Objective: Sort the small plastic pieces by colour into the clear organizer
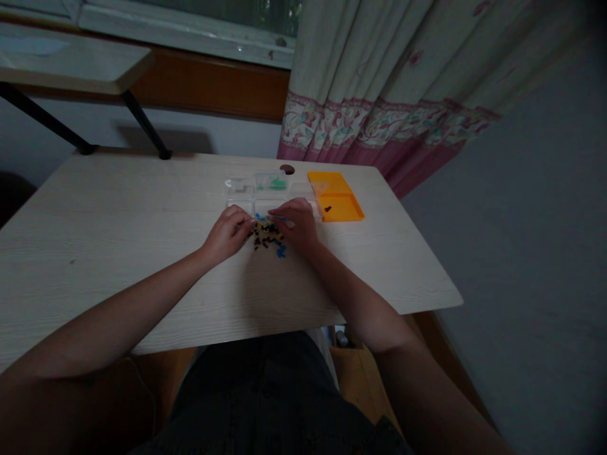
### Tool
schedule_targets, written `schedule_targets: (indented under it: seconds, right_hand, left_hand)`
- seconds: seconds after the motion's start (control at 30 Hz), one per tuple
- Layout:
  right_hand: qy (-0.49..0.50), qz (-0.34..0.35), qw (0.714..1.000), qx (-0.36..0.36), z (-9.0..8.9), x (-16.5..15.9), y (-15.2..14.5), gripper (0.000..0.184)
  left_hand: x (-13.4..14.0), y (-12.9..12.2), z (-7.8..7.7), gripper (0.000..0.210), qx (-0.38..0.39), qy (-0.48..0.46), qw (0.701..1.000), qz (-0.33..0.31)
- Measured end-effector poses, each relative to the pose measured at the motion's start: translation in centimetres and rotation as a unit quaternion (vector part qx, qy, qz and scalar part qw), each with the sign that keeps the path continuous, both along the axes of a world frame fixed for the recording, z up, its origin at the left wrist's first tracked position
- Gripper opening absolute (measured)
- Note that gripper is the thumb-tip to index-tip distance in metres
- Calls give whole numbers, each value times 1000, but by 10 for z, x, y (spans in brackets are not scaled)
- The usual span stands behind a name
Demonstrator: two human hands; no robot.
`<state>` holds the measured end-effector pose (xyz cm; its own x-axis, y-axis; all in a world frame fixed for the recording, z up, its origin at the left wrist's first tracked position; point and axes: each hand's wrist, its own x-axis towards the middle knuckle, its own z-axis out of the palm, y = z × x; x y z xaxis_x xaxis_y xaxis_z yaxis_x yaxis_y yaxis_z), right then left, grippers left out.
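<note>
The left hand [230,232] is hovering or resting at the left edge of a loose pile of small pieces [266,240], its grip bringing thumb and fingertips close together, though whether they are pinching a piece I cannot tell; the right hand [300,226] is reaching over the pile's right side, its grip pointing leftward, and I cannot tell whether it is holding anything; the pile, mostly black and yellow, is lying on the pale desk [190,284], with blue pieces [281,251] sitting at its near edge; just beyond, a clear plastic case [241,206] is holding green pieces [277,183] in a far compartment; to its right, an orange tray [348,208] is carrying a dark piece [327,209].
</note>
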<state>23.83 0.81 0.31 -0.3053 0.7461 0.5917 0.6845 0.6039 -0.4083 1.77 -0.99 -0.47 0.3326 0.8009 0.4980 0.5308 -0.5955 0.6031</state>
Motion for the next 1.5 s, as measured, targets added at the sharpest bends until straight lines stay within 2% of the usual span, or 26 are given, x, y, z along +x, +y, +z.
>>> schedule_targets:
  seconds: [0.13,0.4,0.83,1.23,1.5]
  right_hand:
    - [-44,62,997,3,0,-6,-5,22]
    - [-68,100,993,10,-1,-14,-9,22]
    - [-63,103,993,1,-5,-17,-9,26]
    - [-50,109,991,53,-7,-15,-8,22]
    - [-4,43,998,41,-5,-6,0,24]
  left_hand:
    - [0,0,0,24,8,5,1000,-8]
    - [0,-1,2,25,7,20,1000,-19]
    - [-1,0,1,27,3,15,999,-30]
    - [0,1,1,31,-6,-2,1000,-27]
    - [1,-2,4,29,9,44,998,-39]
